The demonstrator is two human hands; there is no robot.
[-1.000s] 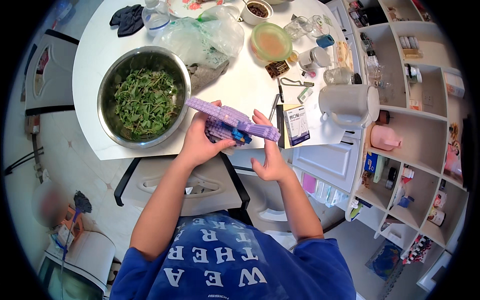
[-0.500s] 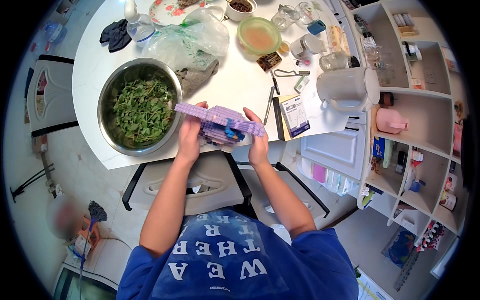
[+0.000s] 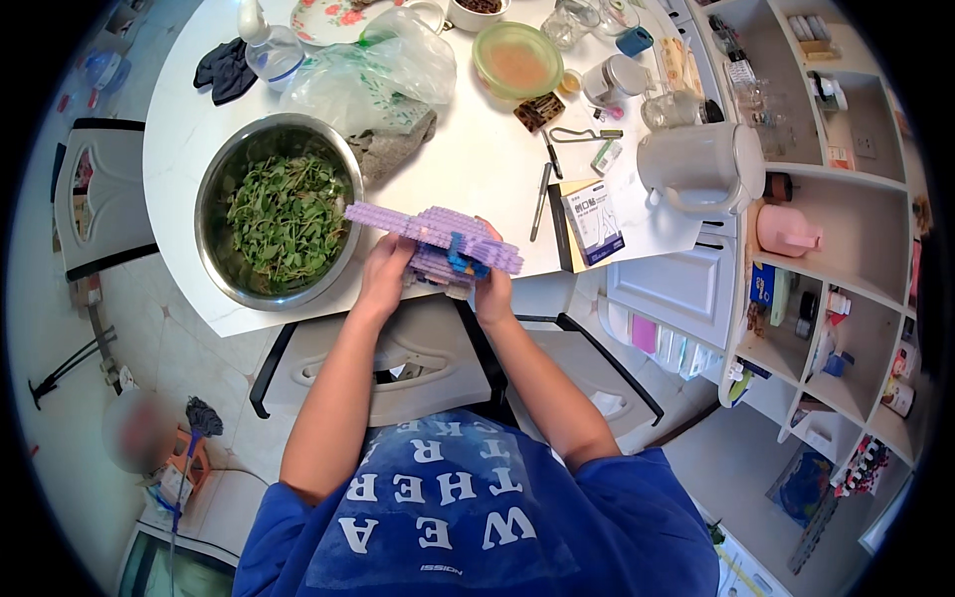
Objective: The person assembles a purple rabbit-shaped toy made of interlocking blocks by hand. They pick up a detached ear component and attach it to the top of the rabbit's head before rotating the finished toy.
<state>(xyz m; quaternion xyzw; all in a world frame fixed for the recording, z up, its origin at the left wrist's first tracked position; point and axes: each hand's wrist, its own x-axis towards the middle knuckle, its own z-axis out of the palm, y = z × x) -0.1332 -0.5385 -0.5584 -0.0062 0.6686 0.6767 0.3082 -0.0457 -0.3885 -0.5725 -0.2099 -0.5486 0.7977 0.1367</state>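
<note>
Above the table's near edge I hold up a purple toy built of small bricks point(image 3: 438, 231), with blue and other coloured pieces on its near side. My left hand point(image 3: 385, 274) grips it from below on the left. My right hand point(image 3: 492, 289) has closed on its right side, partly hidden under the toy. Left of the toy stands a steel bowl point(image 3: 206, 234) full of green leaves point(image 3: 284, 219). To the right, a white and blue box point(image 3: 594, 221) lies near the table edge, with two pens, one a dark pen point(image 3: 540, 202), beside it.
A plastic bag point(image 3: 383, 75), a spray bottle point(image 3: 271, 50) and a dark cloth point(image 3: 226, 72) lie farther back. A green-rimmed bowl point(image 3: 517, 60), glass jars and a white pitcher point(image 3: 696, 164) line the far right. Chairs, one a grey chair point(image 3: 383, 358), touch the near side; shelves point(image 3: 836, 219) stand right.
My right hand has moved in left and upward, from spread beside the toy to gripping its right side. The toy has tilted slightly. My view has shifted a little.
</note>
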